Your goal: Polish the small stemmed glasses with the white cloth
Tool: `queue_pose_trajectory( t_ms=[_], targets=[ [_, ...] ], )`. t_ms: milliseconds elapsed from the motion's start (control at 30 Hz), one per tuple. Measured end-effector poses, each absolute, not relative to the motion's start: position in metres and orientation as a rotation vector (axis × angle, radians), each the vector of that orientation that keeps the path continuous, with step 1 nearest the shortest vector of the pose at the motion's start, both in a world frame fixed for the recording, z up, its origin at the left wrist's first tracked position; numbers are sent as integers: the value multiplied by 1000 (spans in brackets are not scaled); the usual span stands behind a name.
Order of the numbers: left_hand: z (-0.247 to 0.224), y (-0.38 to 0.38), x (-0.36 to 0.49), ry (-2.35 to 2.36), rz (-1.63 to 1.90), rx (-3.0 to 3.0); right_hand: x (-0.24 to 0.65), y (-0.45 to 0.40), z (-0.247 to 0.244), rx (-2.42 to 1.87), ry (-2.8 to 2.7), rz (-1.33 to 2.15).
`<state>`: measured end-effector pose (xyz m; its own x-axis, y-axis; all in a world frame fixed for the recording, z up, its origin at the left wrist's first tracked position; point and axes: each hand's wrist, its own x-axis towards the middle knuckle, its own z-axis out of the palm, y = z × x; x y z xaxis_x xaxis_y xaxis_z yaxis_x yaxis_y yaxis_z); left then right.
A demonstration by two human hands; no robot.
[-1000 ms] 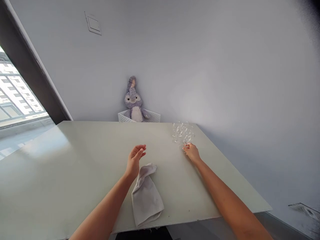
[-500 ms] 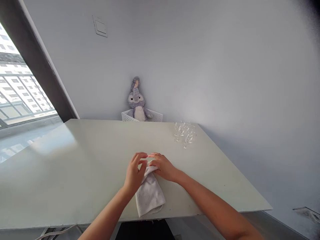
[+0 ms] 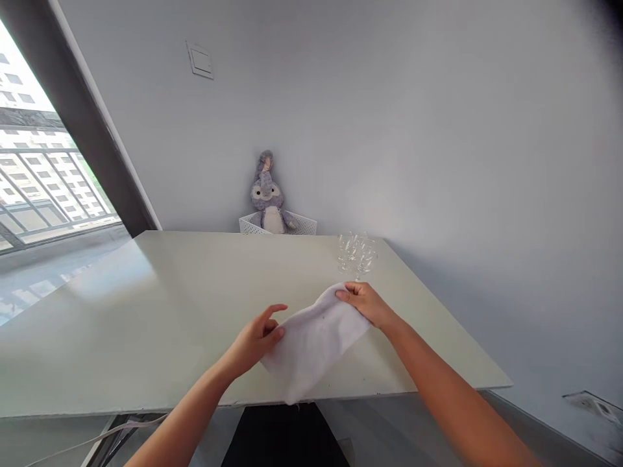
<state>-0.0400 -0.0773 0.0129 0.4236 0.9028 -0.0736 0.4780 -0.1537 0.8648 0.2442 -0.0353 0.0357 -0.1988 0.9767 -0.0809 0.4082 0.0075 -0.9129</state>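
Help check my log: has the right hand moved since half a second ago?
Yes, rightward: the right hand is now farther right of the plush toy.

One camera sits on the person's head, up above the near edge of the counter. It looks forward and a bit down, across the top of the counter. The left arm and right arm come in close to the camera, and the cloth is near too, over the front part of the counter. The toy is much farther off, past the counter's far edge. The view is very wide. It takes in the window left of the counter, the wall behind it, and some space under its near edge.
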Motion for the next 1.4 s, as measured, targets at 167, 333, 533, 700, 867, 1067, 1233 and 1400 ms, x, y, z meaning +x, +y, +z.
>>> queue_pose_trajectory(
  t_ms=[167, 333, 533, 700, 867, 1067, 1233, 1400],
  targets=[
    [1, -82, -34, 1426, 508, 2173, 256, -28, 28, -1811, -1676, 297],
    [-22, -97, -51, 1643, 649, 2144, 200, -94, -6, -1599, -2159, 495],
    [-51, -109, -78, 1946, 723, 2149, 166, -101, -51, -1534, -2445, 362],
    [-73, -115, -86, 2043, 861, 2159, 176, -23, -65, -1642, -2361, 296],
    [-77, -120, -81, 1821, 1003, 2443, 171, 62, -65, -1806, -2314, 334],
    [-74, -121, -77, 1764, 1086, 2531, 128, 133, -50, -1821, -2357, 441],
    [-73, -122, -78, 1731, 1135, 2504, 49, 143, -44, -1645, -2483, 470],
    [-72, -124, -79, 1725, 1181, 2424, -34, 102, -47, -1110, -2800, 588]
  ],
)
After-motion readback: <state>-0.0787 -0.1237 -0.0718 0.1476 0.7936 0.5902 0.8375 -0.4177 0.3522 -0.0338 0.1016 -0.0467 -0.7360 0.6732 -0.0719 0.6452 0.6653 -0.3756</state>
